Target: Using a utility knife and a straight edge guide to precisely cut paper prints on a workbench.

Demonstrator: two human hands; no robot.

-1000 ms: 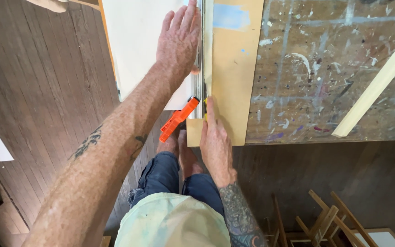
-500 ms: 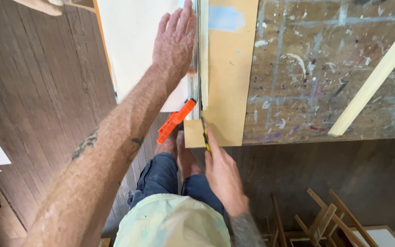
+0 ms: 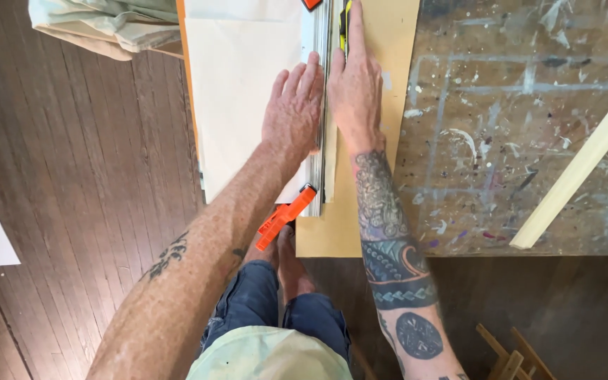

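Head view: the left hand (image 3: 293, 105) lies flat, fingers spread, on the white sheet (image 3: 244, 91), touching the metal straightedge (image 3: 320, 105), likely to keep both from sliding, while the right hand (image 3: 353, 88) grasps a dark cutting tool (image 3: 345, 17) at twelve o'clock, its blade hidden, along the rule's edge over the tan board (image 3: 381, 176). An orange clamp (image 3: 286, 217) pins the rule at six o'clock; a pale wood strip (image 3: 582, 169) lies well apart at three o'clock on the paint-spattered table (image 3: 515, 127).
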